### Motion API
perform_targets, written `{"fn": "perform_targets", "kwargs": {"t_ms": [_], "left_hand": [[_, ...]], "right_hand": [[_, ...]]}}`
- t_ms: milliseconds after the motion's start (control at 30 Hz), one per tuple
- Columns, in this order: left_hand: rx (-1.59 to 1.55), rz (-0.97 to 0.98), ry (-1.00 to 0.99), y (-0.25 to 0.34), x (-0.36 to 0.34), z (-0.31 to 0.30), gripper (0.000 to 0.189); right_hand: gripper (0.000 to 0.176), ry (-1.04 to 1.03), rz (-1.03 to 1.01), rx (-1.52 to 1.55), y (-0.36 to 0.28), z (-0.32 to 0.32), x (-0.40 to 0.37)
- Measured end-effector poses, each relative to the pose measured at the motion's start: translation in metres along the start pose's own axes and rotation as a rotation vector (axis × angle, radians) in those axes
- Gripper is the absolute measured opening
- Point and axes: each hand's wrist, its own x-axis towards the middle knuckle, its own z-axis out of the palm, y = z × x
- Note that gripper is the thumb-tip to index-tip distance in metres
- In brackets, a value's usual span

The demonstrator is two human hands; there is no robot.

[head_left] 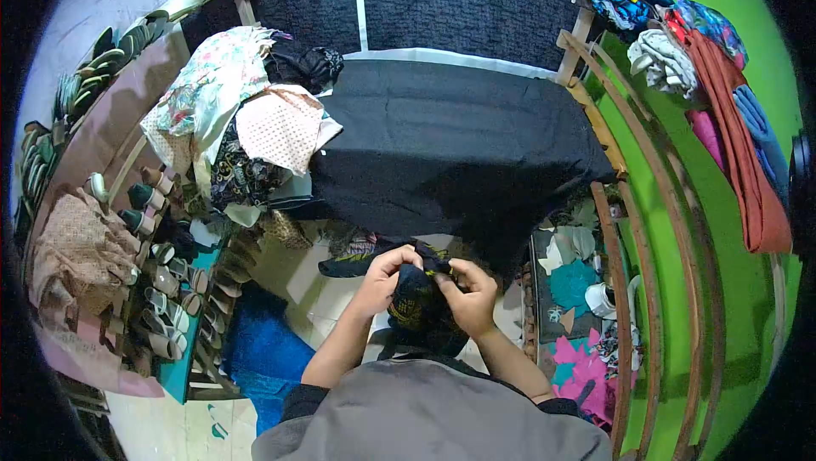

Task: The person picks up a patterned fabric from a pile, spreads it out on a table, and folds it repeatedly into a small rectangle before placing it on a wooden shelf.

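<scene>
A black cloth with yellow patterning (414, 304) hangs below both hands, over the person's lap. My left hand (389, 278) pinches its upper edge from the left, thumb and fingers pressed together. From the right, my right hand (469, 293) grips the same edge, its fingers curled around the dark fabric. The two hands are a short distance apart, with a bunched strip of cloth between them. More dark patterned fabric (344, 266) extends to the left, beyond my left hand. Any small item between the fingertips is too small to tell.
A black-covered table (459, 113) stands ahead, with piled fabrics (280, 130) at its left. Shoe parts fill a rack (183, 291) on the left. Wooden rails (654, 231) and a shelf of scraps (578, 287) are on the right. Blue cloth (263, 346) lies lower left.
</scene>
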Motion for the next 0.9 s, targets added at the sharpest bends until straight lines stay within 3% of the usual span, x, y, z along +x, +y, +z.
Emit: {"fn": "perform_targets", "kwargs": {"t_ms": [100,200,333,467,633,767,900], "left_hand": [[0.057,-0.011,0.126,0.001,-0.001,0.006,0.006],[0.791,0.269,0.275,0.017,0.000,0.019,0.012],[0.959,0.413,0.388,0.020,-0.004,0.026,0.018],[0.813,0.468,0.221,0.013,0.005,0.019,0.016],[0.717,0.365,-0.030,0.014,0.008,0.012,0.019],[0.846,0.392,-0.083,0.027,0.014,0.022,0.022],[1.011,0.378,-0.014,0.024,0.014,0.011,0.021]], "right_hand": [[0.017,0.028,0.167,0.181,-0.002,-0.002,0.005],[0.017,0.041,0.173,0.173,-0.003,-0.008,0.011],[0.016,-0.004,0.189,0.227,-0.009,-0.013,0.015],[0.015,-0.012,0.181,0.261,-0.015,-0.011,0.017],[0.013,-0.038,0.215,0.313,-0.022,-0.012,0.018],[0.013,-0.031,0.231,0.337,-0.012,-0.016,0.017],[0.015,-0.017,0.203,0.340,-0.008,-0.016,0.017]]}}
